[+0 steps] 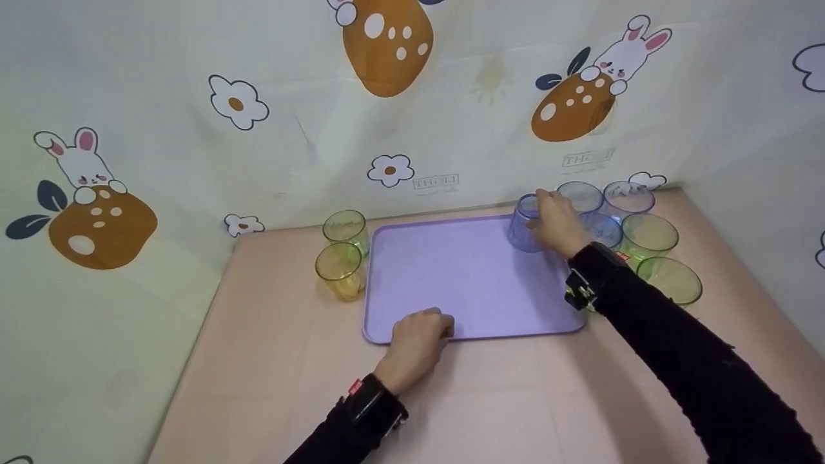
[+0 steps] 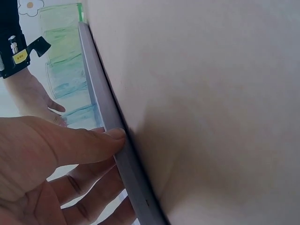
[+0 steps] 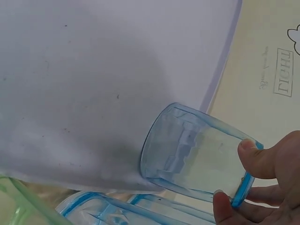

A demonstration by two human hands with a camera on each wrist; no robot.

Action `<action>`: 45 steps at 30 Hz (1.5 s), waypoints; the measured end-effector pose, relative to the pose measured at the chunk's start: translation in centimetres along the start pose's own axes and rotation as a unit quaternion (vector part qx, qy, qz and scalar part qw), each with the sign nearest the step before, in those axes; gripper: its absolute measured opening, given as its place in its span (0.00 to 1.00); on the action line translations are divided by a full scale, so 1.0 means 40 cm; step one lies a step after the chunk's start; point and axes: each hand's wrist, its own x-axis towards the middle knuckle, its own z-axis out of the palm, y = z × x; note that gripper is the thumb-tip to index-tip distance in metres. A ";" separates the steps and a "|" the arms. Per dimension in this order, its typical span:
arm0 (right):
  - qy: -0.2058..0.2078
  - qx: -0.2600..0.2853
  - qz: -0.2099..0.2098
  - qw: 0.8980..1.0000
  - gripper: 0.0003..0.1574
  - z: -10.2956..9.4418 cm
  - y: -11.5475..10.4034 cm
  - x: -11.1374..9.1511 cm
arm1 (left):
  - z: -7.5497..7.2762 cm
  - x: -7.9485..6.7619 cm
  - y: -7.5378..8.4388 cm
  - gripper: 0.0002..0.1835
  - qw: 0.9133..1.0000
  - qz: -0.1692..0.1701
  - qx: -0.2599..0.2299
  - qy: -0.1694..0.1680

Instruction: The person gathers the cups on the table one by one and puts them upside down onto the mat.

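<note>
One blue glass (image 1: 522,229): is being held upside down at the far right corner of the lavender tray (image 1: 451,277), its wide rim facing down; whether the rim is touching the tray is hard to tell.
Right hand (image 1: 559,222): is pinching the glass by its thick base, thumb on one side, fingers on the other.
Left hand (image 1: 416,348): is gripping the tray's near edge, thumb pressing against the outer side, the other fingers reaching over it slightly apart.
Left-side pair: a yellow glass (image 1: 341,277) is standing upright just beside the tray, with a green glass (image 1: 351,225) standing behind it.
Right-side cluster: upright blue and green glasses (image 1: 650,235) are standing close together, the right forearm partly hiding some.
Table (image 1: 277,361): is carrying everything, a rabbit-patterned cloth (image 1: 309,129) hanging behind.
</note>
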 end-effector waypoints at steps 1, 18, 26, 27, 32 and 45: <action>0.004 0.000 -0.002 1.000 0.37 0.002 0.001 -0.001 | 0.000 0.000 0.000 0.09 1.000 0.001 0.001 0.002; 0.015 0.019 -0.033 0.999 0.35 0.007 0.000 -0.010 | 0.002 -0.005 0.001 0.10 1.000 -0.002 0.005 0.017; 0.078 0.029 -0.073 0.994 0.28 -0.018 -0.017 -0.027 | 0.000 -0.004 0.002 0.10 1.000 -0.006 0.002 0.012; 0.093 0.029 -0.088 0.991 0.26 -0.020 -0.019 -0.030 | 0.000 -0.004 0.003 0.10 1.000 -0.006 0.002 0.010; 0.116 0.037 -0.146 0.982 0.14 -0.031 -0.034 -0.054 | 0.002 -0.004 0.003 0.10 1.000 -0.007 0.000 0.006; -0.056 0.030 -0.252 0.966 0.07 -0.016 -0.023 -0.182 | -0.001 -0.003 0.002 0.11 1.000 -0.008 0.001 0.000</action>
